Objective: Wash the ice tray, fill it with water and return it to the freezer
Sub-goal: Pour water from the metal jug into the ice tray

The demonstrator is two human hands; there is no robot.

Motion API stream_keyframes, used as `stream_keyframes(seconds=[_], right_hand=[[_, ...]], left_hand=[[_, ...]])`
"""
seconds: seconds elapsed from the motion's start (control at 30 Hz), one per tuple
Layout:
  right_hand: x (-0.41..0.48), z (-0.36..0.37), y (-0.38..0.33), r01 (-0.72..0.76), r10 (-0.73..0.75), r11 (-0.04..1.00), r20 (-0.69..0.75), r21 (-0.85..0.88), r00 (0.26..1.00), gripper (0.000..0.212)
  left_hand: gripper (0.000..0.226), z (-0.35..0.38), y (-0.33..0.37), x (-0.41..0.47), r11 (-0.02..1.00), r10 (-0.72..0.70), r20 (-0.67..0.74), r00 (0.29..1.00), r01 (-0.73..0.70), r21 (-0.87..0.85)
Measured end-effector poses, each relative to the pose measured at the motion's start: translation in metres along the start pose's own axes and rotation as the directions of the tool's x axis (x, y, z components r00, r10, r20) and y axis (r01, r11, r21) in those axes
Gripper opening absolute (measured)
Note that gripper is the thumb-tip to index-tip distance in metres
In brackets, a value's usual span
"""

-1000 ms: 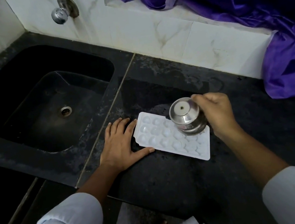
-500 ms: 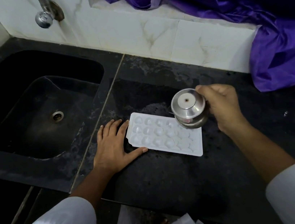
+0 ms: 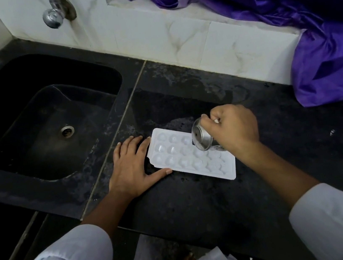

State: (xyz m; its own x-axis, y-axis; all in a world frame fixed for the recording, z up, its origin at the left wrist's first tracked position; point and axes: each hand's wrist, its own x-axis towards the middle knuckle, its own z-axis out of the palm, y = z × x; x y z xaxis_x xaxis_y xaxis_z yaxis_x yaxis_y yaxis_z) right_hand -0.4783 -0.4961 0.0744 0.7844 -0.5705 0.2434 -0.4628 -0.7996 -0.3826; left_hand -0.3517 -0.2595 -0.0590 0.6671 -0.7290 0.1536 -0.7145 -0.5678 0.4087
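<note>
My ice tray (image 3: 189,159) lies flat on the black surface (image 3: 199,209), hollows up in 3 rows. Its long axis runs from upper left to lower right, slanting toward the front edge, and its near right corner lies closest to that edge. My left hand (image 3: 130,168) rests open and flat on the surface at the tray's left short end, with the thumb touching the near long edge. My right hand (image 3: 237,127) grips a steel cup (image 3: 201,137) over the tray's far right part. The cup is tipped on its side (base facing left). The sink (image 3: 83,76) drops away just past the seam on the left. Bare surface stretches right toward the purple cloth (image 3: 320,53), well apart from the tray.
</note>
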Motion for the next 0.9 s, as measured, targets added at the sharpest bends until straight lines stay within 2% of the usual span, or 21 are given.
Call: stream_keyframes(seconds=[0.13,0.23,0.3,0.4,0.5,0.57,0.6,0.67,0.73,0.8,0.9], right_hand=[[-0.001,-0.003,0.006,-0.017,0.018,0.999,-0.036,0.035,0.999,0.055],[-0.003,-0.004,0.024,-0.113,0.13,0.958,-0.048,0.264,0.99,0.055],[-0.007,-0.005,0.037,-0.233,0.284,0.808,-0.011,0.542,0.959,0.052],[-0.015,-0.012,0.045,-0.379,0.508,0.452,0.116,0.807,0.853,0.037],[-0.023,-0.022,0.052,-0.345,0.529,0.164,0.213,0.924,0.822,0.03],[-0.024,-0.03,0.057,-0.279,0.512,0.043,0.219,0.959,0.831,0.036],[-0.024,-0.035,0.058,-0.262,0.513,0.015,0.217,0.965,0.831,0.04],[-0.022,-0.043,0.061,-0.24,0.519,0.029,0.19,0.97,0.833,0.04],[-0.02,-0.048,0.062,-0.242,0.523,0.139,0.137,0.96,0.841,0.031],[-0.019,-0.047,0.064,-0.264,0.509,0.331,0.064,0.906,0.858,0.029],[-0.019,-0.038,0.066,-0.222,0.367,0.629,-0.033,0.745,0.93,0.05]], left_hand=[[0.108,-0.001,0.0,0.001,1.0,-0.002,0.013,1.0,0.002,0.001],[0.108,-0.001,0.0,0.0,1.0,0.003,0.011,1.0,-0.003,0.001],[0.108,-0.001,0.001,0.0,1.0,0.006,0.006,1.0,-0.006,0.001],[0.108,-0.001,0.001,0.0,1.0,0.008,0.0,1.0,-0.008,0.006],[0.108,-0.001,0.001,0.001,1.0,0.012,0.006,1.0,-0.013,0.013],[0.109,0.0,0.0,0.001,1.0,0.008,0.007,1.0,-0.009,0.017],[0.11,0.0,0.0,0.001,1.0,0.007,0.008,1.0,-0.008,0.018],[0.109,0.001,0.0,0.001,1.0,0.011,0.006,1.0,-0.011,0.019],[0.109,0.001,0.0,0.001,1.0,0.013,0.003,1.0,-0.013,0.02],[0.109,0.0,0.0,0.001,1.0,0.01,0.004,1.0,-0.01,0.023],[0.109,0.0,0.0,0.001,1.0,0.007,0.012,1.0,-0.007,0.031]])
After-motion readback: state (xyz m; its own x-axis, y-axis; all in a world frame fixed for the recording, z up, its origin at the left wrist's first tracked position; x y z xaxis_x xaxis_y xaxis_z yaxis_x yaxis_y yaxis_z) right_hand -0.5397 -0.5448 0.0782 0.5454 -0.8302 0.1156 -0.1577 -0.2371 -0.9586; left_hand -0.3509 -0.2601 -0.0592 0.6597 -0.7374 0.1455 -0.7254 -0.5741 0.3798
